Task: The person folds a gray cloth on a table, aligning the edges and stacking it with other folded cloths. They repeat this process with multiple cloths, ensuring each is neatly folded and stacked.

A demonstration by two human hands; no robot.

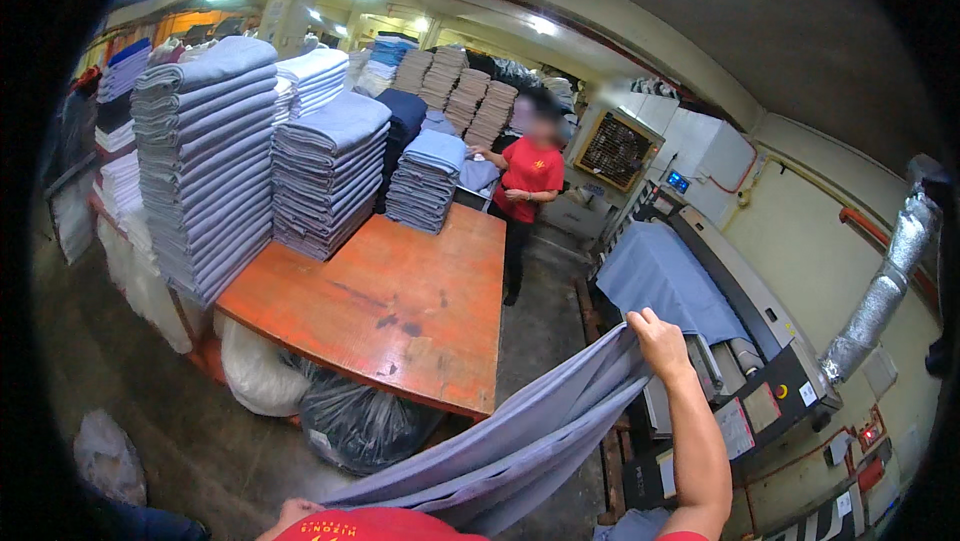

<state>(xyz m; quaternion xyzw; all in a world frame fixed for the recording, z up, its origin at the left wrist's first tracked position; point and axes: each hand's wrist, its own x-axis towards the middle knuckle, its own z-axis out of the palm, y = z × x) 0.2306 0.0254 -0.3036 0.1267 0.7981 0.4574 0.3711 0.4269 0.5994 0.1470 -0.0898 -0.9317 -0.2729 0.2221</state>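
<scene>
Head view: my right hand (658, 339) is raised, grip closed on the top edge of a grey sheet (520, 441). The sheet runs taut down to my left hand (290, 513) at the lower edge; I cannot tell how that grip stands. Step in hand, I judge: stretching the sheet out for folding, beside the orange worktop (400, 301) with its folded stacks (210, 161). Next move calls for bringing the edges together evenly. A person in red (527, 181) works beyond.

Red short-sleeved shirt, bare forearms
</scene>
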